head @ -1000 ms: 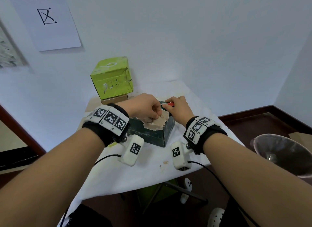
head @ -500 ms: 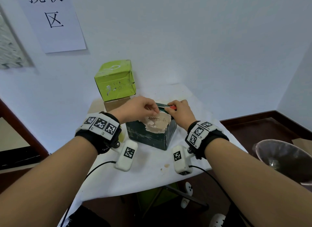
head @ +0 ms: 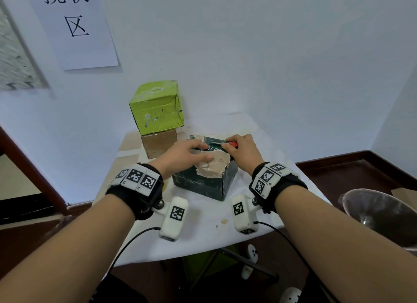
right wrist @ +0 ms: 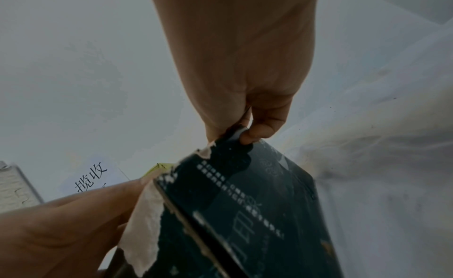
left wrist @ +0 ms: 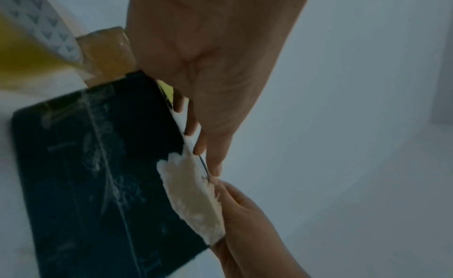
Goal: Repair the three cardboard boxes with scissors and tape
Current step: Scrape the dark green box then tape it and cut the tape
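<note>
Dark box [head: 203, 185] — torn, rough cardboard

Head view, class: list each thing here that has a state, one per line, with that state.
dark green box: on the table, top face torn to bare cardboard
green box: dented, stacked on the brown box
brown box: under the green box
scissors: held over the dark box's top
left hand: flat on the dark box's top
right hand: grips the scissors

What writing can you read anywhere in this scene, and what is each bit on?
"揽收区": black characters on the white paper sign taped to the wall.
White print on the dark green box: rows of small text, too blurred to read.
Square black-and-white code markers on the wristbands: patterns only, no legible words.
</note>
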{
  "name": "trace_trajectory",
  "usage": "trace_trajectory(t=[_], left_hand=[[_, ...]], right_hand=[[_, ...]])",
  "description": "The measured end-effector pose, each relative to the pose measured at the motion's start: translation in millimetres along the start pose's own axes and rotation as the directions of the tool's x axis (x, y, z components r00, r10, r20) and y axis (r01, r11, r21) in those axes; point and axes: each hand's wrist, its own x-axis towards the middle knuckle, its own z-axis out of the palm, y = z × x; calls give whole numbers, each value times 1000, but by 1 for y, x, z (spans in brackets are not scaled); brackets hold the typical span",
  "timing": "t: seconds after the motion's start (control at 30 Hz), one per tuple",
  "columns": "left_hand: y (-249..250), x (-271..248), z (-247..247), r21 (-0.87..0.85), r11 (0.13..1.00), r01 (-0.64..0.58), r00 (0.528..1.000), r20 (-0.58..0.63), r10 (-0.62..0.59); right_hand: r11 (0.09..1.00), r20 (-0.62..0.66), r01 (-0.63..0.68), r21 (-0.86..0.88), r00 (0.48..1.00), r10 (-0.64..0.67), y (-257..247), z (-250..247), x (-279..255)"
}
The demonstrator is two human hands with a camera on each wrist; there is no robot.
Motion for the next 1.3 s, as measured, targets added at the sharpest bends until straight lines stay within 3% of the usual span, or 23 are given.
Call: trace_trajectory(t=[0.33, 0.47, 0.73, 0.87, 1.03, 1.17, 1.3], left_hand=[[-1, 6, 16, 48, 997, 66, 992, -107, -61], [10, 1, 25, 188, 979, 76, 986, -158, -46], [4, 5, 24, 261, 962, 78, 988, -150, -39], [-2, 8, 21, 170, 982, 83, 984, -172, -53], [-3, 3, 9, 301, 951, 67, 985, -172, -16], [-4, -3, 7, 351, 935, 51, 993, -120, -9], [1, -6, 10, 388, 920, 47, 992, -129, 3]], right_hand=[[1000, -16, 23, 11, 1000, -23, 2, 0, 0], [1000, -19, 25, 14, 1000, -24, 1, -1, -1], [1000, -16, 22, 10, 1000, -22, 1, 0, 0], [1000, -7, 6, 20, 1000, -5, 3, 0, 0], [997, 4, 8, 74, 1000, -9, 3, -4, 4], [974, -165, -152, 171, 970, 180, 25, -34, 10], [927, -1, -375, 6, 927, 375, 52, -52, 4]])
